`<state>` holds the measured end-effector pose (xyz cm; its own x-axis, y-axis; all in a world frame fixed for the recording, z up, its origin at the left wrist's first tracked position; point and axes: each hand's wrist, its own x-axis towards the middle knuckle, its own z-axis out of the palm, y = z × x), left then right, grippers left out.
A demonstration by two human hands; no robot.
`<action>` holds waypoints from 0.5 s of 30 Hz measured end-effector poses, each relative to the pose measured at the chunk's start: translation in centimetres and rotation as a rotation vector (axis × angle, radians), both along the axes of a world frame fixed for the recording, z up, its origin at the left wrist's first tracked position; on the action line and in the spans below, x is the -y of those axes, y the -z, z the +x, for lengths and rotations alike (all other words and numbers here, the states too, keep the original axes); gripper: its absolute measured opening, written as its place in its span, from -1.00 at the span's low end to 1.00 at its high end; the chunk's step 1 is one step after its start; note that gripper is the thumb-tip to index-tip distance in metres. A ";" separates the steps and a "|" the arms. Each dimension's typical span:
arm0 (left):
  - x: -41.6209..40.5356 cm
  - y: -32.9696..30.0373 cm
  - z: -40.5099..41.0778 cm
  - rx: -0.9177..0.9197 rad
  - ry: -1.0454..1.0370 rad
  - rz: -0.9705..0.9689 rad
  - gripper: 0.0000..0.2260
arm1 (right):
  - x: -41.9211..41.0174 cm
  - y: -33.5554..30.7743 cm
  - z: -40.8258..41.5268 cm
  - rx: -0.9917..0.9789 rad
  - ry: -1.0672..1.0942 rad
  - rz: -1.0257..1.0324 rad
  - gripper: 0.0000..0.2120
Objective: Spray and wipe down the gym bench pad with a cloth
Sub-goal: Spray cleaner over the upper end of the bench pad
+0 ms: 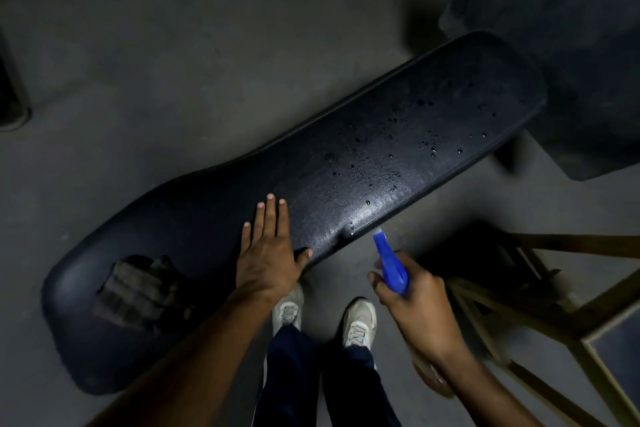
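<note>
— Two hands busy, but only one working?

— Right hand [414,302] has its fingers [375,279] clenched round the spray bottle [391,262], nozzle aimed at the bench pad [346,163] from its near edge. Droplets [391,149] already bead the pad's far half.

— And the left hand [268,253]?

— Flat on the pad's near edge, fingers straight, likely steadying it.

— Where's the cloth [138,288]?

— Crumpled at the pad's left end, untouched, well apart from the wet patch. Wiping hasn't begun, I'd say.

Wet bench pad [381,149] carries a folded cloth [138,291].
</note>
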<state>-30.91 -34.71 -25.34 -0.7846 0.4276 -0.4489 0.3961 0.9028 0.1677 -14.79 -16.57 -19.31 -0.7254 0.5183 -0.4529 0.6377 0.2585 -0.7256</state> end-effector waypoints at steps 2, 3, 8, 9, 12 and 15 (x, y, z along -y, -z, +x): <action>-0.1 -0.3 0.5 0.033 -0.027 0.003 -0.11 | -0.4 -0.6 -0.6 -0.028 -0.034 -0.002 -0.86; 0.0 -0.5 0.9 0.050 -0.039 0.000 -0.11 | -0.4 -0.9 -1.1 -0.045 -0.054 -0.007 -0.85; 1.8 -1.4 2.2 0.068 -0.127 -0.021 -0.13 | 0.5 -2.9 -4.8 -0.157 -0.124 -0.054 -0.83; 2.4 -1.7 2.3 0.065 -0.156 -0.020 -0.13 | 1.0 -3.4 -5.8 -0.181 -0.144 -0.071 -0.83; 3.7 -2.5 2.1 0.034 -0.201 -0.006 -0.14 | 2.0 -4.5 -8.3 -0.258 -0.178 -0.117 -0.84; 5.9 -3.3 1.3 0.009 -0.259 0.000 -0.15 | 3.7 -5.9 -11.0 -0.334 -0.226 -0.143 -0.83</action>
<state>-29.60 -40.57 -22.02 -0.8637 0.2134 -0.4565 0.1504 0.9738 0.1707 -25.81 -20.30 -13.37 -0.9328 0.2782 -0.2291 0.3000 0.2470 -0.9214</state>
